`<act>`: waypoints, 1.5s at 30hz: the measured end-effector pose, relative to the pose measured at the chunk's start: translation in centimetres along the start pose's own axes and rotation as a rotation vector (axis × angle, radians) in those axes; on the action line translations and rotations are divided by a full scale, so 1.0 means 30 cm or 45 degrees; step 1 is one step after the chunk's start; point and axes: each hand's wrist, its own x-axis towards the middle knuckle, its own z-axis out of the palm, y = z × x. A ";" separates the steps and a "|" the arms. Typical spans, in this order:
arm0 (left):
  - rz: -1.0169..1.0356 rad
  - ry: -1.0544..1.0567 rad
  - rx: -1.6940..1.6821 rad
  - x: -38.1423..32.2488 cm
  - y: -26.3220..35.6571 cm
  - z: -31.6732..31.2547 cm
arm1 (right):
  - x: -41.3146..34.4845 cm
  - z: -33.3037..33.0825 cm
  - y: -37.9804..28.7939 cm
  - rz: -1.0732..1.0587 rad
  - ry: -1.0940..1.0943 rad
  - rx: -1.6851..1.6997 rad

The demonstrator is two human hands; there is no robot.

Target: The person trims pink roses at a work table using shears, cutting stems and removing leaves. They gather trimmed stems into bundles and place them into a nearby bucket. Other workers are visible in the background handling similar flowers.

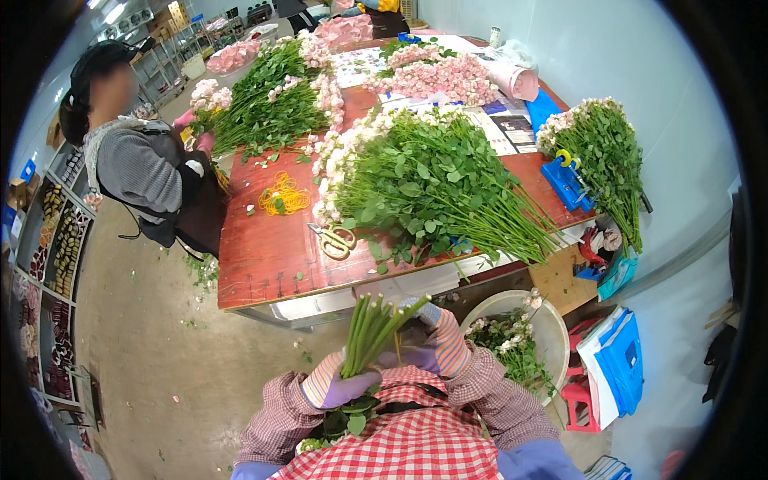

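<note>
My left hand (345,381), in a striped, purple-palmed work glove, is closed round a bundle of green flower stems (369,336), cut ends up and leaves below against my checked apron. My right hand (435,342), gloved alike, is at the right of the stem ends with a yellow rubber band (397,342) stretched beside them; its fingertips are partly hidden. On the red table (270,258) ahead lie green-handled scissors (333,241), a pile of yellow rubber bands (285,195) and a big heap of pale roses with leafy stems (420,180).
A tub (555,336) of leaves and rose trimmings stands on the floor at right, beside red stools (581,405) and blue packets (627,366). A blue tape dispenser (567,183) sits on the table's right edge. A co-worker (144,156) handles roses at the left side.
</note>
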 end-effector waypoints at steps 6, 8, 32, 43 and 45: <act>0.171 0.208 -0.379 0.020 0.039 -0.111 | -0.032 0.097 0.052 0.009 -0.167 -0.414; 0.056 0.336 -0.564 0.030 0.040 -0.135 | -0.032 0.088 0.022 -0.204 0.062 -0.268; 0.052 0.145 0.215 0.088 0.028 -0.164 | 0.007 0.045 -0.096 -0.835 -0.447 -1.398; 0.359 -0.223 1.597 -0.015 0.031 0.076 | 0.389 0.083 -0.374 0.029 -1.420 -1.053; 0.509 0.106 1.610 -0.090 0.041 0.009 | 0.401 -0.010 -0.244 0.774 -0.991 -0.530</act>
